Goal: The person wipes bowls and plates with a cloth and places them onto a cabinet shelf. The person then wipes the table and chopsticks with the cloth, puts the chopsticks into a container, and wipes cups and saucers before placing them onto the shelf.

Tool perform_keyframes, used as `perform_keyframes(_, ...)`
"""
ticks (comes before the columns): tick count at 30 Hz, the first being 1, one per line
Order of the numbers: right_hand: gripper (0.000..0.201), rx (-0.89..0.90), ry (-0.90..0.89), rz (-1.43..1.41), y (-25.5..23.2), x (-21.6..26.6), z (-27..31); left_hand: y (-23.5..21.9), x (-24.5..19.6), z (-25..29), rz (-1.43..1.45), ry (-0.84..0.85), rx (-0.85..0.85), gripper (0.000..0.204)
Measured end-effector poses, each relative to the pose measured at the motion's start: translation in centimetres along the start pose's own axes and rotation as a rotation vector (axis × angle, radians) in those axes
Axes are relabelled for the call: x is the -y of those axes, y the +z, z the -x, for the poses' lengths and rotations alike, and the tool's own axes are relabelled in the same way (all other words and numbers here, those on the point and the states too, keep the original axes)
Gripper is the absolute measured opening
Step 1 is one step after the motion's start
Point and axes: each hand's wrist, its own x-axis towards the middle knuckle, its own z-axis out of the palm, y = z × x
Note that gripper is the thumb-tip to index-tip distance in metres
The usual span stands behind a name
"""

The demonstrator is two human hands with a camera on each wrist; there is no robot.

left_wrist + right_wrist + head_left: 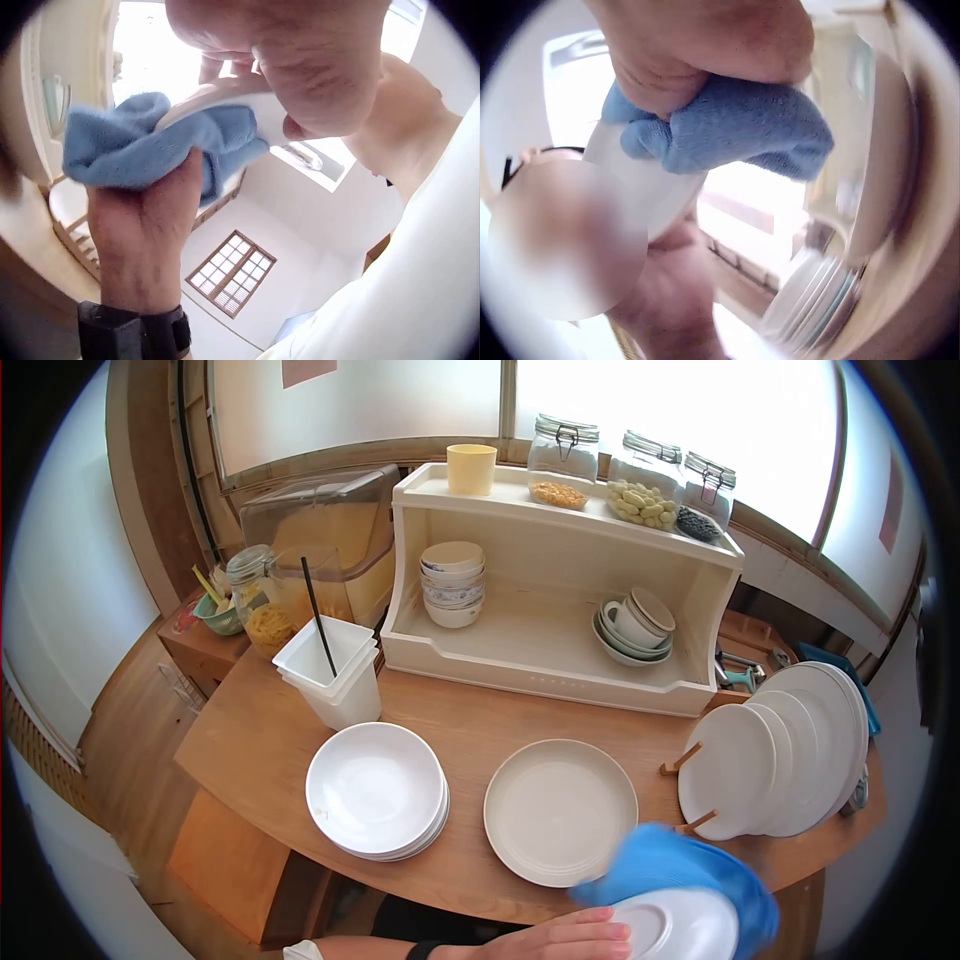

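Observation:
At the front edge of the table, my left hand (565, 938) grips a shallow white bowl (705, 925) by its rim, its foot ring facing the head camera. A blue cloth (690, 860) wraps over the bowl's far side. My right hand (712, 49) holds this cloth bunched against the bowl; the head view hides that hand behind cloth and bowl. In the left wrist view, the right hand (150, 217) presses the cloth up from below. A beige plate (560, 810) lies just beyond, and a stack of white bowls (375, 790) stands to its left.
White plates (730, 770) stand in a wooden rack at the right. Behind, a cream shelf (540, 590) holds stacked bowls and cups, with a yellow cup (471, 468) and glass jars (563, 455) on top. Nested white containers (345, 690) hold a black stick.

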Motion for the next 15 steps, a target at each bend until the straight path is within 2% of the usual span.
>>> perform_keyframes(1, 0.07, -0.001, 0.003, 0.0, 0.0, 0.0, 0.0, -0.9, -0.4, -0.7, -0.001, 0.0, -0.001, 0.034)
perform_keyframes(3, 0.071, -0.005, 0.009, 0.005, -0.1, -0.1, 0.0, -2.3, -0.9, -1.7, -0.02, -0.043, 0.138, 0.032)
perform_keyframes(5, 0.071, -0.012, 0.017, 0.009, -0.1, -0.2, 0.2, -1.9, -0.7, -1.4, -0.027, 0.016, 0.144, 0.032)
perform_keyframes(8, 0.071, -0.014, 0.032, 0.012, 0.0, -0.3, 0.4, 0.8, -0.2, 0.8, 0.068, -0.062, -0.154, 0.041)
perform_keyframes(12, 0.071, -0.028, 0.05, 0.005, 0.4, -0.3, 0.7, 1.6, 0.1, 2.2, -0.131, -0.084, -0.149, 0.05)
perform_keyframes(15, 0.071, -0.044, 0.075, 0.002, 0.6, -0.4, 1.2, -0.4, -0.4, 1.0, 0.012, -0.125, -0.057, 0.05)
